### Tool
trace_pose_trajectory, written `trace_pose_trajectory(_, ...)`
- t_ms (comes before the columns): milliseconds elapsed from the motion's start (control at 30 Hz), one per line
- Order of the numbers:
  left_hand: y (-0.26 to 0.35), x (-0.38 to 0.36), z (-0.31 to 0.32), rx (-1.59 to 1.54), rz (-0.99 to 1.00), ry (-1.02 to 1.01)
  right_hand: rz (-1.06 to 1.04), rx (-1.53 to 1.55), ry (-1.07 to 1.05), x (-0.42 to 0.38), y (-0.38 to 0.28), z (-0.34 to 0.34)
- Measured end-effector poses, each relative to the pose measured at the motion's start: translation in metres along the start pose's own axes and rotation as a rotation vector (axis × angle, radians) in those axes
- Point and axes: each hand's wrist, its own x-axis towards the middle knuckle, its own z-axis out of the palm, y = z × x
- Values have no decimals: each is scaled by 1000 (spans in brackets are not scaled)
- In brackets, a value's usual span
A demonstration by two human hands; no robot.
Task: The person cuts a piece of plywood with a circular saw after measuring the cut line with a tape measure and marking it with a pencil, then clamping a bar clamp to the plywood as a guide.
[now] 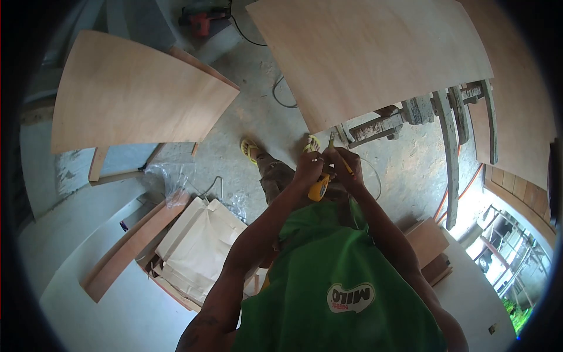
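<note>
Both of my hands are close together in front of my waist. My left hand (309,168) is closed, and a yellow tool (319,188) that looks like a tape measure sticks out below its fingers. Fingers of my right hand (348,168) are wrapped round a thin yellow pencil (345,163). A narrow object with a pale tip (332,139) rises between the hands; what it is cannot be made out. The hands partly hide each other's fingertips.
A large plywood sheet (381,53) rests on wooden supports (448,158) ahead right. Another plywood panel (135,94) stands left. A cardboard-covered box (202,240), clear plastic (176,179) and a curved wood strip (135,246) are lower left. A red power tool (200,24) lies far ahead.
</note>
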Motion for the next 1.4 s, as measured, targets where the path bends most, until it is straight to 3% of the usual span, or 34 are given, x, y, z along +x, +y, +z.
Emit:
trace_pose_trajectory(67,13,-15,1,-48,-12,-40,-96,-204,-164,8,23,-11)
trace_pose_trajectory(200,10,-23,-1,27,-17,-76,-137,-294,-54,3,30,-17)
trace_pose_trajectory(300,16,-25,-8,-19,6,-207,-142,-365,22,3,24,-24)
trace_pose_trajectory(333,19,-23,-11,109,11,-275,-141,-365,24,3,23,-27)
trace_pose_trajectory(367,22,-23,-15,237,16,-339,-140,-297,67,5,22,-31)
trace_pose_trajectory(500,25,-34,-36,254,-17,-320,-204,-116,263,31,28,-55)
trace_pose_trajectory(567,15,-32,-60,533,318,-411,-301,5,478,50,22,-77)
trace_pose_trajectory(600,13,-35,-69,532,321,-416,-189,80,538,57,18,-94)
trace_pose_trajectory(667,18,-41,-84,551,204,-354,-181,0,621,59,2,-108)
trace_pose_trajectory(800,23,-42,-83,602,164,-281,-174,69,385,50,31,-101)
trace_pose_trajectory(867,26,-38,-71,593,148,-206,-272,95,285,30,42,-64)
trace_pose_trajectory(900,28,-36,-65,590,159,-212,-219,66,149,19,43,-49)
trace_pose_trajectory(933,31,-35,-57,656,255,-214,-102,-20,154,2,27,-25)
trace_pose_trajectory(1000,32,-32,-42,716,359,-219,-137,-131,100,-4,39,-12)
trace_pose_trajectory(1067,33,-35,-31,796,436,-103,-12,-91,-141,-15,18,-8)
trace_pose_trajectory(1200,45,-50,-38,723,245,-187,14,-167,-126,0,21,-30)
trace_pose_trajectory(1267,38,-54,-59,740,416,-195,49,92,64,19,24,-50)
trace_pose_trajectory(1400,37,-71,-108,816,191,-257,-32,64,306,57,1,-124)
